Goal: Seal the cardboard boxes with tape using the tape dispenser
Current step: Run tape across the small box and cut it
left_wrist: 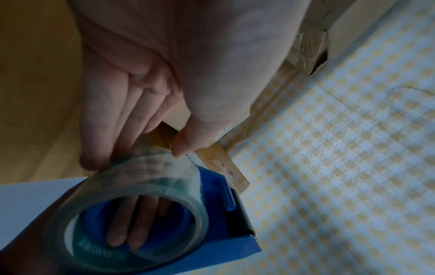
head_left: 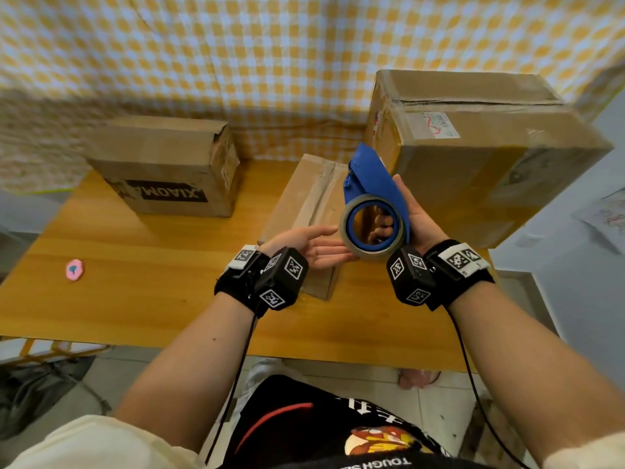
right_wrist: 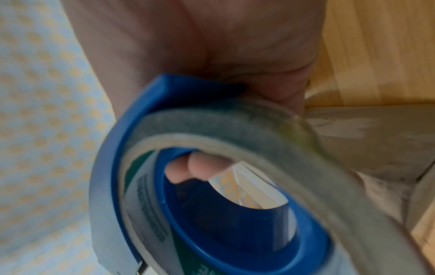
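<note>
Right hand (head_left: 417,218) grips tape dispenser (head_left: 373,194); left hand (head_left: 313,245) touches its roll.

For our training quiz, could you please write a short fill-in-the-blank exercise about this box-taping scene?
1. The tape dispenser is coloured ____.
2. The ____ hand grips the dispenser through its hub.
3. The left hand touches the tape roll with ____ fingers.
4. The pink item lies on the ____ table.

Missing words: blue; right; straight; wooden
</note>
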